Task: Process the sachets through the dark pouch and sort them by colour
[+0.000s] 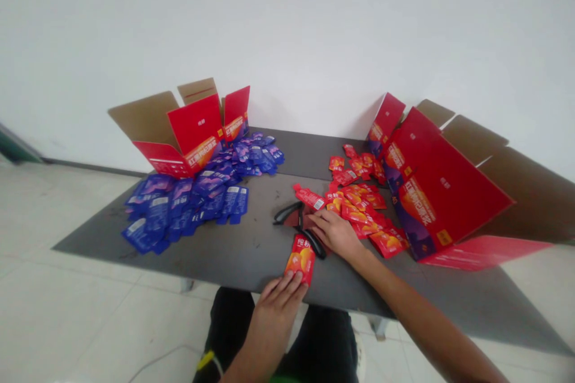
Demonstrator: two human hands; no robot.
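My left hand point(276, 308) is closed on the lower end of a red sachet point(299, 256) with an orange print, near the front edge of the table. Its fingers lie together over the sachet, and the thumb is hidden. My right hand point(336, 232) has its fingers closed on a dark, brownish-tinted item with curved black parts point(313, 243), which looks like a pair of sunglasses. This item sits just beyond the upper end of the sachet. Beside my right hand, a heap of red sachets point(359, 206) spreads over the table.
On the grey table point(265, 251), many blue sachets point(179, 206) are piled at the left. Behind them stand red cartons point(197, 131) with raised flaps. More red cartons point(417, 185), flaps up, stand at the right. A white wall point(287, 41) rises behind the table.
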